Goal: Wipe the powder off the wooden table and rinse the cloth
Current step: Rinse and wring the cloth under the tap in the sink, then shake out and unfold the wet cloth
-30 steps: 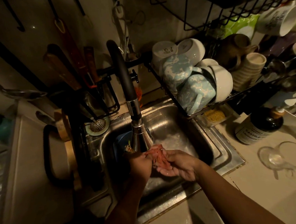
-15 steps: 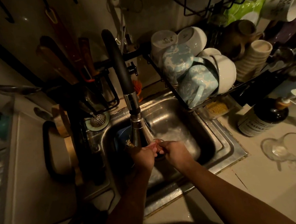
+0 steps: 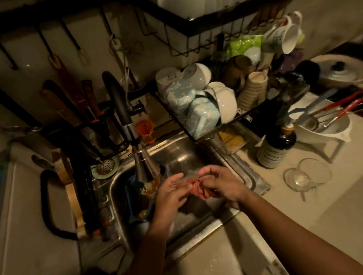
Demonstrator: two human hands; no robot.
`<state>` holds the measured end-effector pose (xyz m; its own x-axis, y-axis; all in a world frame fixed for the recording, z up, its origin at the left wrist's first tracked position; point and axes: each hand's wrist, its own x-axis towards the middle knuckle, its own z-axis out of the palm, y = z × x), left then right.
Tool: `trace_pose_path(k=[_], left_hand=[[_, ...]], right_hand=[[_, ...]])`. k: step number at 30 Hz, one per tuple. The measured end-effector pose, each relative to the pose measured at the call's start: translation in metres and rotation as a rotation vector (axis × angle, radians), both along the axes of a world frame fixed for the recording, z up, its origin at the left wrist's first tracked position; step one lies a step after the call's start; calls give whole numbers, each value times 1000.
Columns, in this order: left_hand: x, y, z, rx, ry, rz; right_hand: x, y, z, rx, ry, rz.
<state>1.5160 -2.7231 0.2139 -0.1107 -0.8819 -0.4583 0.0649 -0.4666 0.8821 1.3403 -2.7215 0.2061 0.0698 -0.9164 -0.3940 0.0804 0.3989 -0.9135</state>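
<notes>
Cloth [image 3: 198, 189] in both half-curled hands [image 3: 169, 195] [image 3: 225, 184]

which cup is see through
The glass mug on the counter right of the sink, near the dark bottle. The other cups are opaque, up on the dish rack.
</notes>
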Motion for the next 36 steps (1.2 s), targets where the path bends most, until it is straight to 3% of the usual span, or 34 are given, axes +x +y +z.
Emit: trace_pose_path(k=[3,9,15,22,26,36], left_hand=[[-30,21,30,-12,20,-132],[-133,66,80,-244,115,-316],[-279,158,123,-417,120,-623],[-442,293,141,-510,144,-955],[-521,374,151,-565,190,-1129],[-694,543,158,-411,392,-1512]], right_hand=[[-30,24,29,-78,-103,-90],[-121,110,77,-240,-20,-265],[-253,252,115,-311,73,-478],[-374,446,145,-212,326,-719],[-422,551,151,-60,524,-908],[-503,759,150,49,518,-1446]])
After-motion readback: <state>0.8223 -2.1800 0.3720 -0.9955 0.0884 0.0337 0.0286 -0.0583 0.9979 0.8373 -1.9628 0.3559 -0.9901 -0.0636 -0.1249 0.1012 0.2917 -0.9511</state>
